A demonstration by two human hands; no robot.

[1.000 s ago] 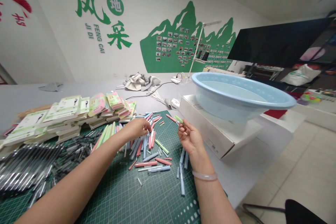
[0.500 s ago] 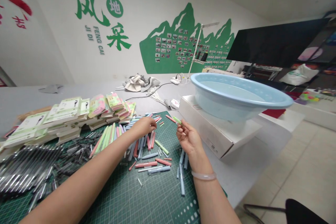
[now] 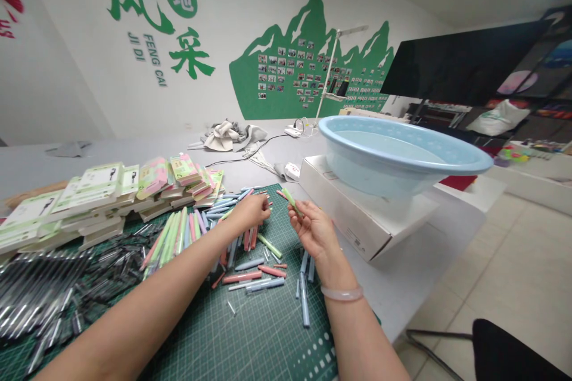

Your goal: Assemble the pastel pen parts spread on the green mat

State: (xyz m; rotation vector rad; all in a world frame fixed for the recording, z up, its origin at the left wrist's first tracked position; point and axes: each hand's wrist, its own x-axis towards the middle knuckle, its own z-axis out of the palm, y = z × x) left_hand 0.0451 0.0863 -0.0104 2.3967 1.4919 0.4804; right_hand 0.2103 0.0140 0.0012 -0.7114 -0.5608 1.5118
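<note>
My right hand (image 3: 316, 231) is closed around a light green pen piece (image 3: 289, 197), which points up and to the left from my fingers. Over a heap of pastel pens and pen parts, my left hand (image 3: 254, 212) has its fingers pinched together; what they hold, if anything, is too small to make out. Below the hands lie a red pen barrel (image 3: 242, 277), a blue barrel (image 3: 265, 285) and a green barrel (image 3: 270, 246) on the green cutting mat (image 3: 286, 309). Several blue pen barrels (image 3: 304, 300) lie just under my right wrist.
Stacked pen boxes (image 3: 96, 184) stand at the left, behind rows of dark, clear pens (image 3: 36, 286). A blue basin (image 3: 397, 161) rests on a white carton (image 3: 357, 214) at the right. Behind are grey cloths (image 3: 226, 136) and a black cable (image 3: 250, 156).
The view has shifted slightly, carrying most things left and up. The green piece in my right hand has tilted more upright. My left hand stays pinched near the pen heap.
</note>
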